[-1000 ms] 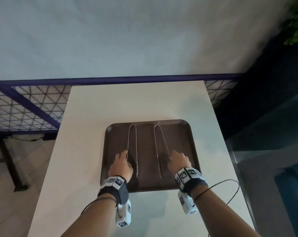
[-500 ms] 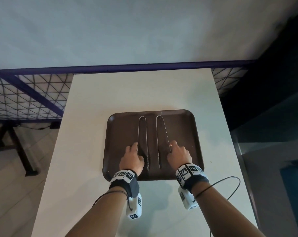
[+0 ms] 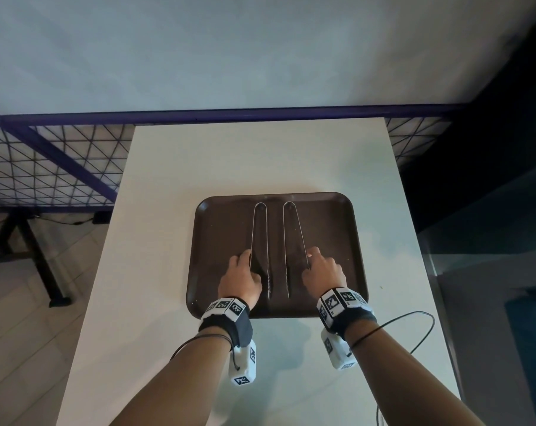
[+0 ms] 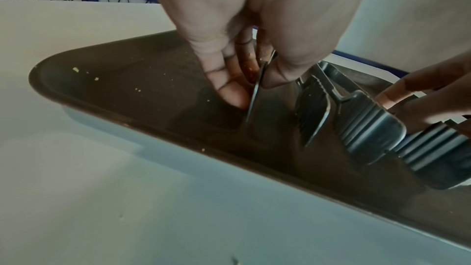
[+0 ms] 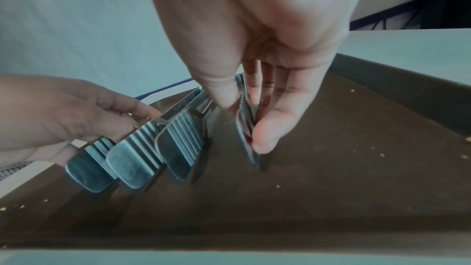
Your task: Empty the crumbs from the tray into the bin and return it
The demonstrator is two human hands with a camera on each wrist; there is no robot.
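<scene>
The tray [image 3: 334, 229] lay at the worktop's [image 3: 168, 272] centre, crumbs unemptied; both tongs had been drawn together, parallel, toward twelve o'clock; left hand [image 3: 240, 279] pinched the left tongs [image 3: 259, 241], right hand [image 3: 322, 272] the right tongs [image 3: 294, 238]; likely clearing them off first.

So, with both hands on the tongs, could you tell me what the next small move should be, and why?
Probably lift both tongs off the tray and set them on the table. The left hand pinches the left tongs, the right hand the right tongs, and crumbs remain on the tray, which cannot be tipped while loaded.
</scene>
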